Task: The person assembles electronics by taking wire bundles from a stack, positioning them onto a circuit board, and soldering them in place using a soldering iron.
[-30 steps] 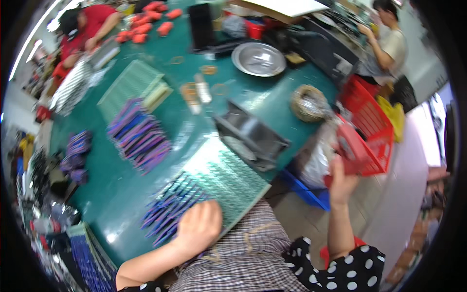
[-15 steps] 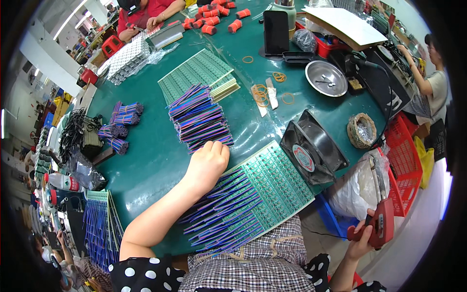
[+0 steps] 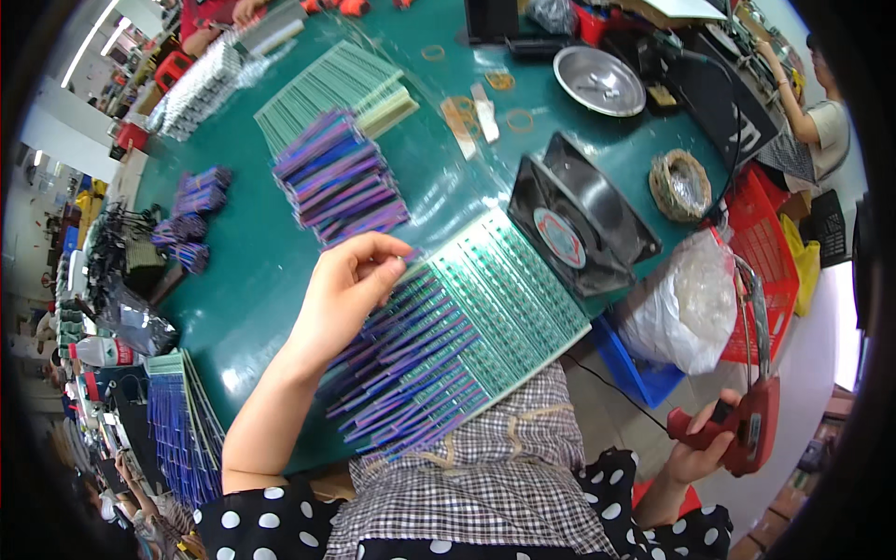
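My left hand (image 3: 341, 294) is over the upper left edge of a green circuit board panel (image 3: 509, 299). Its thumb and forefinger are pinched together, with what looks like the purple end of a thin wire at the tips. Rows of blue and purple wires (image 3: 411, 364) stick out over the panel's left part. Just beyond that hand lies a thick pile of purple, blue and black wires (image 3: 341, 177). Off to the right, past the table edge, my right hand (image 3: 700, 455) grips a red soldering gun (image 3: 754, 429) by its handle, its long metal end pointing up.
A black fan (image 3: 583, 219) stands right of the panel. Stacked green panels (image 3: 327, 89), rubber bands (image 3: 459, 114) and a metal bowl (image 3: 599, 79) lie farther back. Wire bundles (image 3: 201, 191) sit at left. A white plastic bag (image 3: 686, 299) and red crate (image 3: 770, 271) are at right.
My left hand has come away from the wire pile to the panel's edge, fingers turned to the right. The soldering gun stays in my right hand. The whole view has shifted.
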The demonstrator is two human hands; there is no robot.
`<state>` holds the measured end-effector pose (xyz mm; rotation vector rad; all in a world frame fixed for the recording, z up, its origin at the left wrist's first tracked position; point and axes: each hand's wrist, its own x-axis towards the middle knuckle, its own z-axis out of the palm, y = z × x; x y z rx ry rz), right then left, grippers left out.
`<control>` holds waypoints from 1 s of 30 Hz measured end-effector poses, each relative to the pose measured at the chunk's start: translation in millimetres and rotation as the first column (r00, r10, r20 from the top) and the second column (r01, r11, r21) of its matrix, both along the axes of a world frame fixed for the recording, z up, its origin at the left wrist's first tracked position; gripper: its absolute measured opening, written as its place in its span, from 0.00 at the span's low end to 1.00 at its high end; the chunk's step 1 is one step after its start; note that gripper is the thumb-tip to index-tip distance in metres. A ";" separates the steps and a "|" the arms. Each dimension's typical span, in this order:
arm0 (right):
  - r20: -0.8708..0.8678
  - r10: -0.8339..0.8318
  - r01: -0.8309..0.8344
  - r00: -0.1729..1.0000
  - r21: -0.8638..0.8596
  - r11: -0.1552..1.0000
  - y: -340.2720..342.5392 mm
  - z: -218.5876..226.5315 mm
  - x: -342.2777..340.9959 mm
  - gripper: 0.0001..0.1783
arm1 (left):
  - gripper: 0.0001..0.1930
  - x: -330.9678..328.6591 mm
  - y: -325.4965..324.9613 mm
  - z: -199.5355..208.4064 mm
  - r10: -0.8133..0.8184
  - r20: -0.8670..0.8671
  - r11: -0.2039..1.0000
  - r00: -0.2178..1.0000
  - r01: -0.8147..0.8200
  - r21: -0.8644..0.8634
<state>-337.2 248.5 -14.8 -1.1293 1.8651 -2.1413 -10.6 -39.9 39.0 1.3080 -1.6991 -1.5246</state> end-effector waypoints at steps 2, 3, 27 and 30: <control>0.035 0.126 -0.127 0.991 0.025 0.992 14.3 -3.5 8.0 0.39 | 0.07 -9.3 22.5 4.5 -0.038 -0.021 0.995 0.999 0.040 0.093; 0.055 0.067 -0.075 0.996 0.163 0.984 20.7 2.0 22.2 0.41 | 0.07 -16.4 32.7 2.5 -0.130 0.018 0.991 0.991 0.130 -0.028; 0.320 0.525 -0.594 0.789 0.615 0.518 -0.5 -19.1 62.9 0.40 | 0.16 -34.0 88.9 -41.5 0.033 0.631 0.357 0.775 0.580 -0.732; 0.291 0.563 -0.586 0.774 0.666 0.462 -1.0 -19.3 60.1 0.39 | 0.16 -33.6 90.0 -41.1 0.047 0.636 0.360 0.770 0.581 -0.730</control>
